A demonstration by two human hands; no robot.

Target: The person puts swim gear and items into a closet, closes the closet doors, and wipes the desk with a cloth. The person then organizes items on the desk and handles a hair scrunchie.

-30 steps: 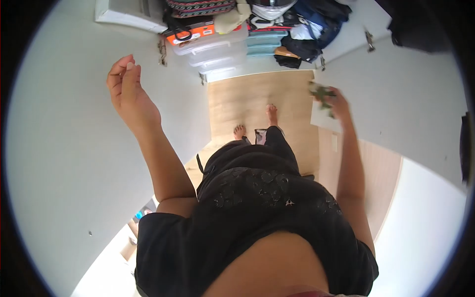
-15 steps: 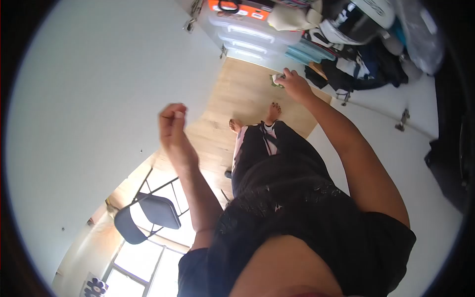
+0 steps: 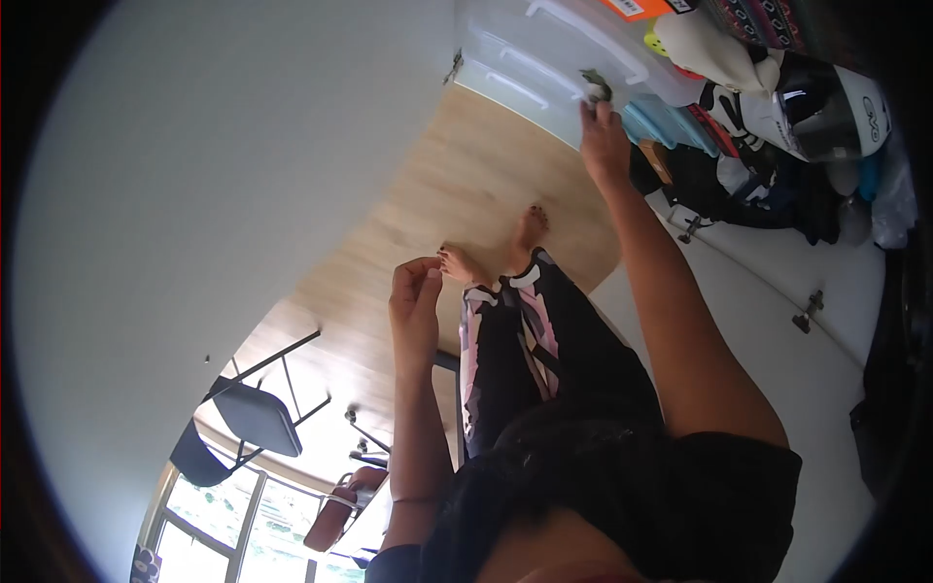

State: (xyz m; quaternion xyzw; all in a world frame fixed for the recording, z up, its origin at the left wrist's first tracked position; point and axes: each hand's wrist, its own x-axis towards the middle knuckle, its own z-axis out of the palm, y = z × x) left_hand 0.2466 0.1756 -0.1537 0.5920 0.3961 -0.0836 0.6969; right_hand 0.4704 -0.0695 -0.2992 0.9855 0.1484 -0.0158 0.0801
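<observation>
My right hand (image 3: 604, 146) reaches up to the clear plastic drawers of the cabinet. Its fingers are closed on a small green-and-white bundle (image 3: 597, 88), soft-looking, of a kind I cannot make out. This bundle overlaps the front of the drawers (image 3: 544, 49); whether it touches them I cannot tell. Lower and to the left, my left hand (image 3: 416, 301) hangs in the air, fingers curled in and thumb against them, with nothing seen in it.
Right of the drawers, shelves hold light-blue folded items (image 3: 649, 126), a black-and-white helmet (image 3: 816, 107) and dark clothes (image 3: 768, 189). White cabinet doors (image 3: 292, 117) stand open on both sides. A folding chair (image 3: 258, 418) is behind on the wooden floor (image 3: 389, 219), by the windows.
My right hand has risen with the green-and-white bundle from above the floor to before the drawers. My left hand sits lower and further right in view. The view has shifted.
</observation>
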